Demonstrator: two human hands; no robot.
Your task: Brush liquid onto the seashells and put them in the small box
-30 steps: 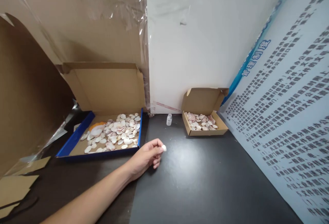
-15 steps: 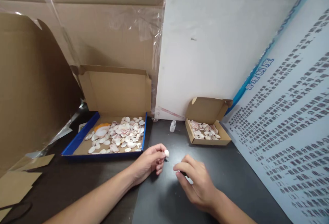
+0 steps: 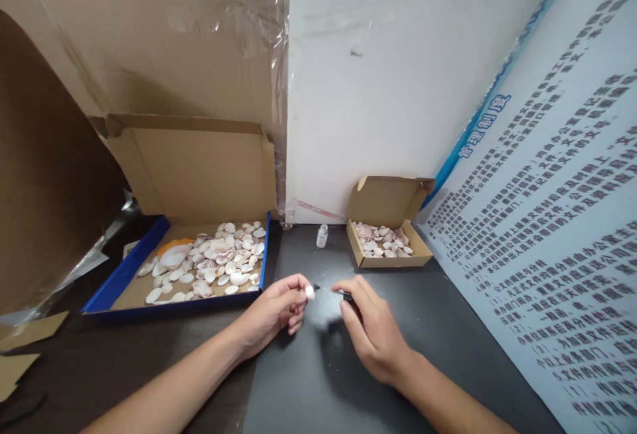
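Note:
My left hand (image 3: 283, 304) pinches a small white seashell (image 3: 310, 292) between thumb and fingertips, above the dark tabletop. Facing it, my right hand (image 3: 373, 328) is closed on the black cap of a small applicator brush (image 3: 347, 296). Its thin stem points left, and the dark bristle tip is at the shell's edge; whether they touch, I cannot tell. Beyond both hands stands a small clear bottle (image 3: 322, 237) with a white label, upright and seemingly without its cap.
On the left, an open blue-edged cardboard box (image 3: 119, 281) holds many shells. A smaller open cardboard box (image 3: 393, 263) with shells is at the back right. Behind rises a white panel (image 3: 358, 89); a printed board (image 3: 562, 241) leans along the right. Cardboard pieces (image 3: 34, 333) lie far left.
My right hand has turned and brought the brush up to the shell, its black cap and tip now showing. My left hand still holds the shell. The view has shifted slightly.

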